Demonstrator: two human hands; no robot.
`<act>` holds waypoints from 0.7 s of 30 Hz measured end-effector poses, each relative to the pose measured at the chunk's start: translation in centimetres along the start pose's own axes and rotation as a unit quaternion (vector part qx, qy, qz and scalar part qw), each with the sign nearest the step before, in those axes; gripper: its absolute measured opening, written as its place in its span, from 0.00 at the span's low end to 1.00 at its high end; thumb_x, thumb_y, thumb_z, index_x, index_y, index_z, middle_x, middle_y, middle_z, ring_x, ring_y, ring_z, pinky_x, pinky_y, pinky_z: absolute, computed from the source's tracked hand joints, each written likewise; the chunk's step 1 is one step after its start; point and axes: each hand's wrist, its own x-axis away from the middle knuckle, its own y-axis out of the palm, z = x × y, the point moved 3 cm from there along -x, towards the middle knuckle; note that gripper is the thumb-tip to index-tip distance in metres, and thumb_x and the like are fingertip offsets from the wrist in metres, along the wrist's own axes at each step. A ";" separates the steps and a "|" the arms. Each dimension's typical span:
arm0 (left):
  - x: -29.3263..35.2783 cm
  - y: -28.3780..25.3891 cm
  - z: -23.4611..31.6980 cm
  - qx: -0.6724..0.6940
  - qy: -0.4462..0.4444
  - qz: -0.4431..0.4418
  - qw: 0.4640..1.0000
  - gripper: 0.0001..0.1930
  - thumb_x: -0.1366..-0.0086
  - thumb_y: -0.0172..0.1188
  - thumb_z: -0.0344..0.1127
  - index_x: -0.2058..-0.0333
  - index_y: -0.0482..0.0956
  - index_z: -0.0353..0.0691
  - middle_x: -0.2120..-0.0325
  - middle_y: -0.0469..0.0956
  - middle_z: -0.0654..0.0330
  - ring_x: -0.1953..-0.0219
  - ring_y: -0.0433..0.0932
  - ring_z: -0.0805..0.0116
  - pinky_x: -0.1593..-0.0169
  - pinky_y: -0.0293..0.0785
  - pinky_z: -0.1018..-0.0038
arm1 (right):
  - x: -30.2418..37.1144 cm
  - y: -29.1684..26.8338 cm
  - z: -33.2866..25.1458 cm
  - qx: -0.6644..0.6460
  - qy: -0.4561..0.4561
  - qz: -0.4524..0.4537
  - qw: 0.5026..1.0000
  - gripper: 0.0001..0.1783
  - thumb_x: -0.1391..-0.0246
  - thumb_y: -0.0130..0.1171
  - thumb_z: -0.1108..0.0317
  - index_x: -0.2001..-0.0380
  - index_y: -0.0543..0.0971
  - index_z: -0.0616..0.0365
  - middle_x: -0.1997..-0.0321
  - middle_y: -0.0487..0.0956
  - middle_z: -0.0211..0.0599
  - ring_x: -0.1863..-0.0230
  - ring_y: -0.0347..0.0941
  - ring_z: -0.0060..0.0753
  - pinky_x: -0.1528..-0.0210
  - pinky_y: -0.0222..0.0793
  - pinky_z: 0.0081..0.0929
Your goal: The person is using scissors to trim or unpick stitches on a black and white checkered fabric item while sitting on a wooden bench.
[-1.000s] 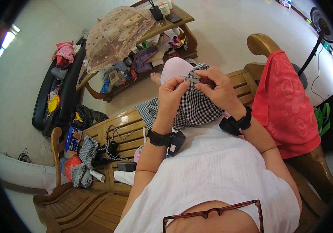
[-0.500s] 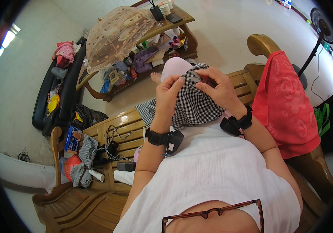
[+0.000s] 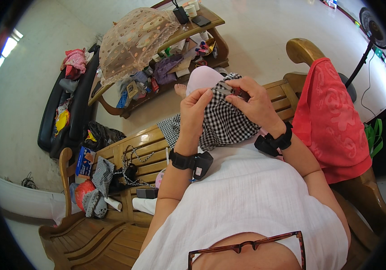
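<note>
Black-and-white checked cloth (image 3: 227,121) lies bunched across my lap. My left hand (image 3: 194,108) is closed in a pinch at the cloth's upper left edge, thumb against forefinger. In my right hand (image 3: 254,101) is a pair of small snips (image 3: 224,88), with silver blades and a dark reddish handle mostly hidden by the fingers. Its blades point left over the top of the cloth, toward my left fingertips, with a small gap between. Any thread between the hands is too fine to make out.
I sit on a slatted wooden bench (image 3: 144,143). Checked scraps (image 3: 103,174), cords and a small black box (image 3: 147,193) lie left. A red cloth (image 3: 330,123) drapes the right armrest. Ahead stands a cluttered low table (image 3: 213,22) with a lace cover (image 3: 134,42); a fan (image 3: 374,28) stands far right.
The snips' blades now show more plainly beside my left fingertips, the right fingers having shifted slightly on the handle. My left hand and the cloth stay almost in place.
</note>
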 end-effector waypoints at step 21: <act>0.1 0.1 -0.1 -0.012 -0.004 -0.003 1.000 0.07 0.44 0.57 0.30 0.68 0.77 0.33 0.75 0.74 0.69 0.73 0.68 0.84 0.67 0.62 0.87 | -0.2 0.3 0.2 0.012 -0.051 0.002 0.999 0.19 0.60 0.62 0.77 0.60 0.74 0.58 0.70 0.71 0.32 0.71 0.67 0.22 0.69 0.64 0.17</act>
